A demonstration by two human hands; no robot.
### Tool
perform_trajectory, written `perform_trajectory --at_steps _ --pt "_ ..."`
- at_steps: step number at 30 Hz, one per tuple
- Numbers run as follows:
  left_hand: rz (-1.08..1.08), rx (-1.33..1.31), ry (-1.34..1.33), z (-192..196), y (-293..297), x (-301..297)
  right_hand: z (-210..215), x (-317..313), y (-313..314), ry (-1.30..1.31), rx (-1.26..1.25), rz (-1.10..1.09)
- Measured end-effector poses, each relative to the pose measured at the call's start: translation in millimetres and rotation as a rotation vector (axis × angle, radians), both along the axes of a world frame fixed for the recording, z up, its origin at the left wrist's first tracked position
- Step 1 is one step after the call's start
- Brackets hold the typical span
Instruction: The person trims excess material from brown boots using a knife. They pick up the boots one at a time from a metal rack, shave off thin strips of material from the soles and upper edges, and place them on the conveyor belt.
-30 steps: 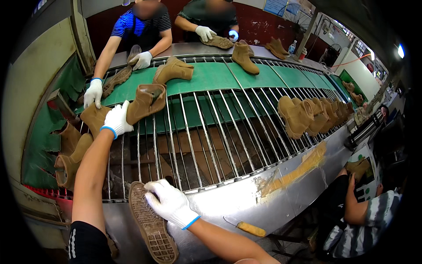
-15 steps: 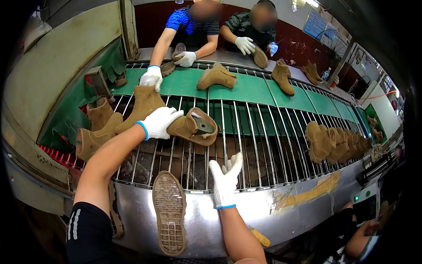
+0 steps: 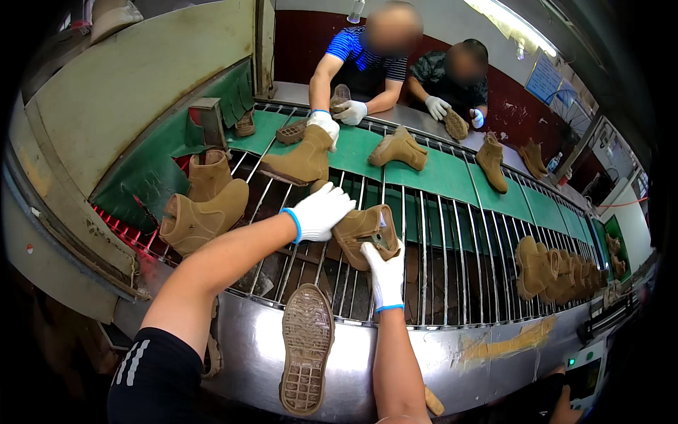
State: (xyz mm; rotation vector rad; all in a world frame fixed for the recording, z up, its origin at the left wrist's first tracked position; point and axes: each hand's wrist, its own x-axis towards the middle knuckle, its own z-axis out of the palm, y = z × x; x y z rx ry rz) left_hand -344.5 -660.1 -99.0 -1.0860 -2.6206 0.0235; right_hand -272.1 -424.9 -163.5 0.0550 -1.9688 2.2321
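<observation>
A tan ankle boot [image 3: 351,230] lies tilted over the metal bars, its opening toward the right. My left hand [image 3: 321,212], in a white glove with a blue cuff, is closed over its foot part and hides much of it. My right hand [image 3: 386,279], gloved likewise, grips the rim of the boot's opening, thumb by the inside edge. In front of me a loose brown sole [image 3: 308,346] lies tread up on the metal ledge [image 3: 247,346]. Just beyond my left hand, a co-worker's gloved hand [image 3: 325,129] holds another tan boot [image 3: 300,159] by its top.
Bars of a roller rack [image 3: 452,261] run under a green strip [image 3: 441,166] carrying several boots. Two tan boots [image 3: 205,212] lie at the left beside a green flap [image 3: 152,191]. A row of boots [image 3: 547,272] stands at the right. Two co-workers are across the rack.
My right hand has risen from open above the ledge to grip the boot's opening. The view has shifted, and the co-worker's boot now sits farther from my left hand.
</observation>
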Motion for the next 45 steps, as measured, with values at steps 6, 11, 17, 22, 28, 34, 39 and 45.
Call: perform_trajectory --at_steps 6,11,17,22,28,34,39,45 --pt "0.031 0.174 0.031 -11 -3 17 29 21 -10 0.068 0.467 -0.025" --pt "0.085 0.311 -0.101 -14 -18 38 45 56 -36 0.422 0.946 -0.102" --pt "0.037 0.72 -0.39 -97 -65 47 43 94 -58 0.546 1.0 -0.086" --pt "0.168 0.28 -0.401 9 -14 102 54 112 -26 0.234 0.892 -0.082" --pt "0.248 0.447 -0.484 38 2 141 14 106 33 -0.09 0.331 -0.293" --pt "0.34 0.601 -0.441 51 4 232 27 84 71 -0.231 -0.101 -0.169" --pt "0.206 0.579 -0.49 51 32 355 134 149 81 0.187 0.89 -0.205" --pt "-0.053 0.267 -0.185 12 45 472 166 261 72 0.216 1.251 -0.002"
